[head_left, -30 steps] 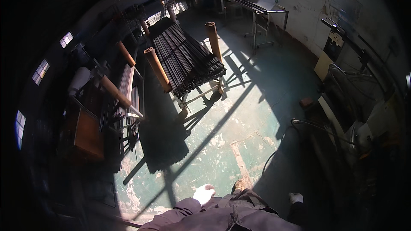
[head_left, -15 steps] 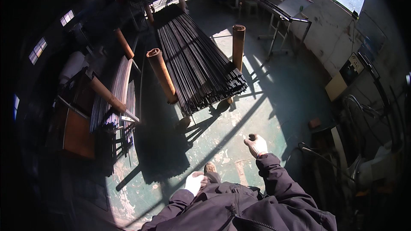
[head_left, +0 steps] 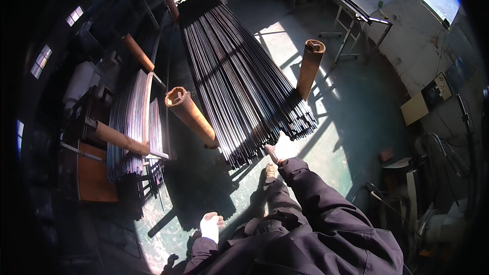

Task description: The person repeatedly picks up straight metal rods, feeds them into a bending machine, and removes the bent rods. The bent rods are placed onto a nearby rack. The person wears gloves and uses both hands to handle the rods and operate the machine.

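Reaching black rods point(head_left: 239, 86), near ends: right grip point(head_left: 276, 141) parted, no hold seen; left grip point(head_left: 218, 220) half-open, empty; better align squarely.

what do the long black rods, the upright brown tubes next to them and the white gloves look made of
Long black rods: perhaps metal or plastic, smooth and slightly glossy, as sunlight draws bright streaks along them.
Brown tubes: probably cardboard, matte, judging by the thick, ragged rim of the nearest one.
White gloves: likely fabric; glare hides any weave.
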The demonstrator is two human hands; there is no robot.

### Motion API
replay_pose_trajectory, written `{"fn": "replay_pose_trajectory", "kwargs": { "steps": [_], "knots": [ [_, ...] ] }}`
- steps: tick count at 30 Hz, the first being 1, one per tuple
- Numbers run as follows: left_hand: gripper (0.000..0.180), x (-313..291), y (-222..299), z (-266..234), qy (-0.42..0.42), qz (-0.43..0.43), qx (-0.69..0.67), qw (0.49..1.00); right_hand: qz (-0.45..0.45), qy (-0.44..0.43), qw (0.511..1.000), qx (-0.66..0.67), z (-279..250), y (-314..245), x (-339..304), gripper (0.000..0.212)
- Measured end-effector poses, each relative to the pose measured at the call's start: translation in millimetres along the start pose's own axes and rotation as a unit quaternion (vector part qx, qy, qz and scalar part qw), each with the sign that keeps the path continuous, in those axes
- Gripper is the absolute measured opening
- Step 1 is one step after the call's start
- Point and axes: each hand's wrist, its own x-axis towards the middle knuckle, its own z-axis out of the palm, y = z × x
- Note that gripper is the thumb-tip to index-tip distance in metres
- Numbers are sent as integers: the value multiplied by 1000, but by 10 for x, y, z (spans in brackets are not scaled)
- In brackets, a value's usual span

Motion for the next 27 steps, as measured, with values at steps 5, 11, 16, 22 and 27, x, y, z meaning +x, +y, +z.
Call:
{"fn": "replay_pose_trajectory", "kwargs": {
  "steps": [5,11,16,22,27],
  "knots": [
    [27,448,-291,-60,-155,45,196,967,-6,64,996,-57,175,-469,1024,107],
    [13,603,883,848,-146,-56,-247,956,102,-24,985,-137,455,-728,1651,86],
    [20,831,1606,1653,-1,9,-14,1000,51,-65,997,-3,741,-588,1612,34],
    [31,1131,1837,1857,-62,6,140,988,47,-173,983,51,496,-531,1780,45],
    [26,1576,1718,1542,-52,-40,59,996,53,-205,977,33,110,-494,1919,60]
  ]
}}
